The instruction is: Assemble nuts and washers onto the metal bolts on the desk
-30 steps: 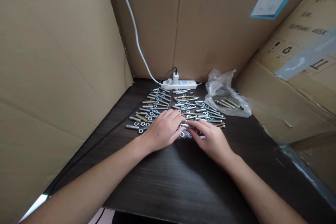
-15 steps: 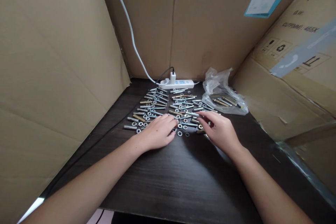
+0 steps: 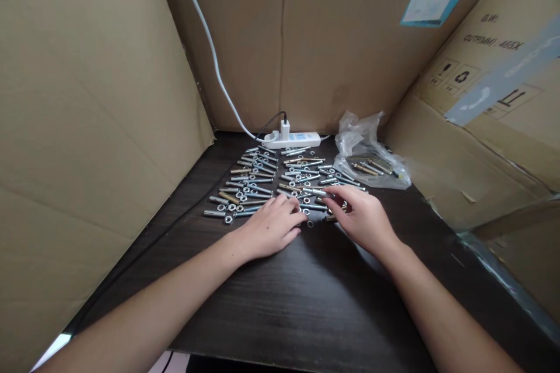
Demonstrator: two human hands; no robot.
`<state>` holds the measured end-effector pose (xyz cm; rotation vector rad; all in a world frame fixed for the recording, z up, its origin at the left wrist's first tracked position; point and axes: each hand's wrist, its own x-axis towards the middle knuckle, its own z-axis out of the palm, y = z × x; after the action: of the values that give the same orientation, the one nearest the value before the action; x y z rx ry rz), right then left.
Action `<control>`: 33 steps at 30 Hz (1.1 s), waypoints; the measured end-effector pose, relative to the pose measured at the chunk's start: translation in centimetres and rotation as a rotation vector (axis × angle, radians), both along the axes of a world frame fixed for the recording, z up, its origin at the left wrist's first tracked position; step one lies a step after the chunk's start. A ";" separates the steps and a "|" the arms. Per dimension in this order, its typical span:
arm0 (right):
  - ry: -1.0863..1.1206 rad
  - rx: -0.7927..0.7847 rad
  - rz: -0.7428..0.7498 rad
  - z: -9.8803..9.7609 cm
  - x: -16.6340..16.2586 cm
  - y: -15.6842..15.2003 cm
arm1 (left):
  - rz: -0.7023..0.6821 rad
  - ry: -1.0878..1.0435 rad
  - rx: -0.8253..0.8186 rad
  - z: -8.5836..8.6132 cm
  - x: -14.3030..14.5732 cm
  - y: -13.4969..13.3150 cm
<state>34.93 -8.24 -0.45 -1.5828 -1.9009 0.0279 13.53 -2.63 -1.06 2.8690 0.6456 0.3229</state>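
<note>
My right hand (image 3: 365, 215) pinches the right end of a silver expansion bolt (image 3: 314, 192) between thumb and fingertips. It holds the bolt roughly level above the hardware on the dark table. My left hand (image 3: 273, 226) is palm down over the near edge of the spread, its bent fingers apart and the fingertips low among the washers. What lies under those fingers is hidden. A thin ring (image 3: 310, 224) lies just right of them. Silver and brass-coloured bolts, sleeves, nuts and washers lie in rough rows, among them a silver sleeve (image 3: 214, 213) and a nut (image 3: 228, 220).
A clear plastic bag (image 3: 396, 178) with several bolts stands at the back right. Behind the rows lies a white power strip (image 3: 297, 140) with a plugged-in charger (image 3: 285, 129). A black cable (image 3: 175, 223) crosses the table's left side. Cardboard walls (image 3: 245, 58) enclose the back and sides.
My left hand has shifted right, covering washers that showed before. The right hand, still gripping the bolt, has moved slightly left. The whole view has shifted a little.
</note>
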 end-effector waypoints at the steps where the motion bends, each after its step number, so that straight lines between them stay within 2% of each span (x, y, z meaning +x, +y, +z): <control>1: 0.002 -0.002 0.001 0.0 0.0 0.0 | 0.006 -0.003 0.002 0.0 -0.1 0.1; 10: -0.011 -0.009 -0.005 0.2 -0.2 -0.1 | 0.018 -0.034 -0.003 -0.4 -0.3 0.3; 16: -0.027 -0.039 0.005 -0.2 0.2 0.1 | -0.002 -0.098 -0.067 0.3 -0.3 0.3; 23: -0.009 -0.098 0.084 0.0 -0.6 -0.2 | 0.245 -0.403 -0.051 0.8 -0.2 1.4; 27: -0.002 -0.096 0.105 0.0 -1.4 -0.4 | 0.247 -0.430 -0.049 0.8 -0.3 1.5; 33: -0.001 -0.109 0.057 -0.3 -1.3 -0.4 | 0.253 -0.469 -0.027 0.6 -0.3 1.4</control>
<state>33.59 -8.62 -0.75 -1.5997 -1.9748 0.1577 13.19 -1.27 -0.42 2.5397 0.8984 0.9753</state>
